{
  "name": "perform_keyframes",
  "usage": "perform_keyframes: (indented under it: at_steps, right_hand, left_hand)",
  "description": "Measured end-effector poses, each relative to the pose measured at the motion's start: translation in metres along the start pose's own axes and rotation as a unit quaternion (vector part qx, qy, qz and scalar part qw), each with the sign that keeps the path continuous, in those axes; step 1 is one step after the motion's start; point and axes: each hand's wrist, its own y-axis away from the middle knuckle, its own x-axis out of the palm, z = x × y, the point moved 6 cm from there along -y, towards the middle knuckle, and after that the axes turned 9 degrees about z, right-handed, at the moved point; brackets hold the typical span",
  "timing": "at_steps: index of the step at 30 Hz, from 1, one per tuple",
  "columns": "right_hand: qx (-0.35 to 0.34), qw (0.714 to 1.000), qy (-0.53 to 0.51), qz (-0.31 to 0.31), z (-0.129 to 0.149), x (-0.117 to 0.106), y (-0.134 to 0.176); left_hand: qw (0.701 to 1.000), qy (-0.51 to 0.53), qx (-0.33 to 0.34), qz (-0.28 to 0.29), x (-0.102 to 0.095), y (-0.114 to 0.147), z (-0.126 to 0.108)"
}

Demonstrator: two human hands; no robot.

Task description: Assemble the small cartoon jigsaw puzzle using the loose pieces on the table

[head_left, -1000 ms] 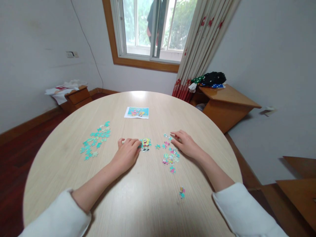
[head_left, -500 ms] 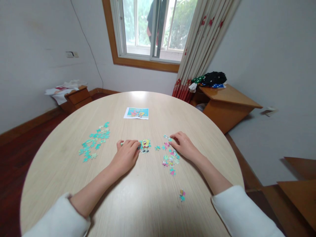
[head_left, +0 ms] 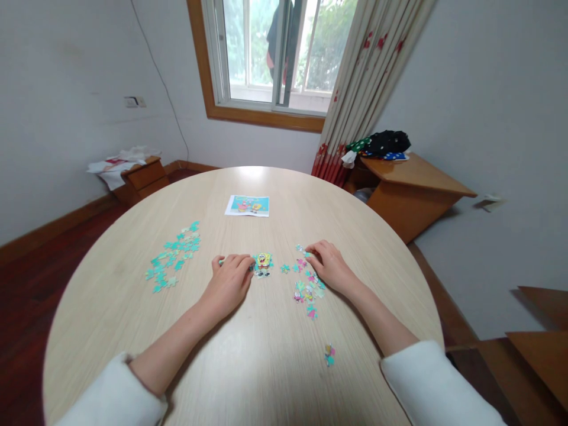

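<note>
My left hand [head_left: 231, 281] rests palm down at the left edge of a small assembled puzzle section [head_left: 264, 264] showing a yellow cartoon figure. Its fingers are curled, and a bit of a teal puzzle piece shows between them; the rest is hidden. To the right, my right hand [head_left: 329, 266] bends over the top of a heap of loose puzzle pieces [head_left: 308, 293], thumb and index finger apart beside a teal piece [head_left: 307, 254]. A single loose piece [head_left: 285, 268] lies between the assembled section and the heap.
Teal puzzle pieces [head_left: 171, 260] spread over the left of the round table [head_left: 248, 367]. A printed reference picture [head_left: 247, 205] lies toward the back. Near the front right are a few joined pieces [head_left: 329, 354]. Beyond the table stand a wooden desk [head_left: 408, 195] with cloths and a curtain [head_left: 350, 94].
The whole view has shifted slightly, moving the scene a little right and down. Both hands keep nearly the same places relative to the puzzle pieces.
</note>
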Motion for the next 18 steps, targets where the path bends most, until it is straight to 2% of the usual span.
perform_keyframes:
  at_steps: [11,18]
  right_hand:
    - [-0.009,1.0,-0.008,-0.019,-0.0021,0.0008,0.0003]
    - [0.004,1.0,-0.008,-0.009,-0.0007,-0.0011,0.0009]
  left_hand:
    - [0.998,-0.022,-0.057,-0.019,-0.0062,0.0022,-0.0004]
    - [0.998,-0.033,-0.053,-0.018,-0.0031,-0.0005,-0.0009]
